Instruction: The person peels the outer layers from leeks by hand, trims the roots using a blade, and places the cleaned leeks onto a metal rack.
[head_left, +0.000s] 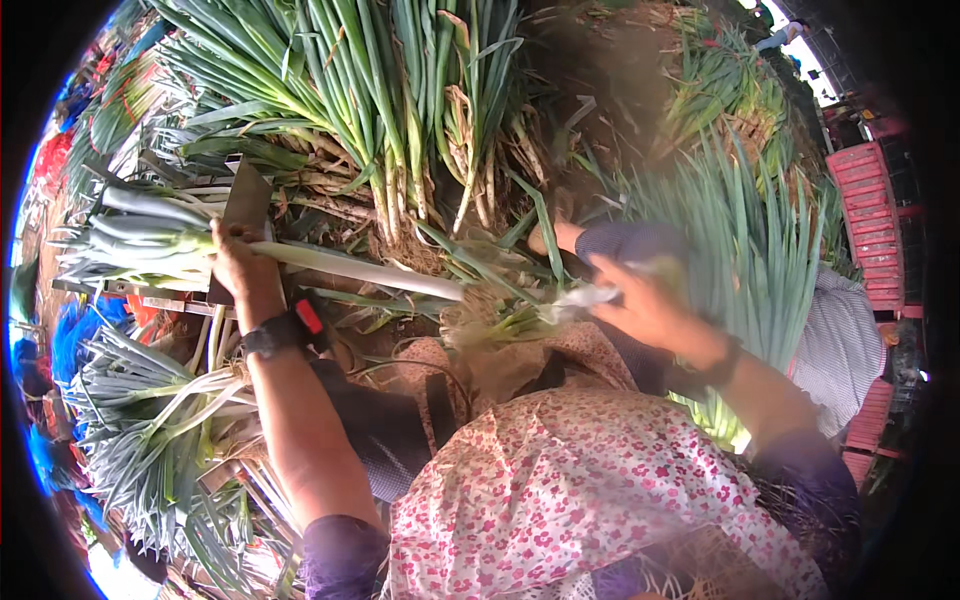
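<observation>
My left hand (242, 268) is closed around a long green onion (360, 271), beside an upright metal plate (248, 195). The onion's white stalk points right, across the middle of the view, to its roots. Behind that hand, a bundle of green onions with pale stalks (140, 240) lies on a metal rack (165, 296). My right hand (645, 308), blurred by motion, is closed on a pale strip of onion peel (585, 298), apart from the stalk. Loose peel and dry roots (480, 315) lie between my hands, above my flowered apron (560, 480).
Tall unpeeled green onions (370, 100) stand in a heap ahead. A second heap (740, 250) rises at the right, near red slatted crates (868, 220). More onions (150, 410) are piled at the lower left, beside blue plastic (80, 340).
</observation>
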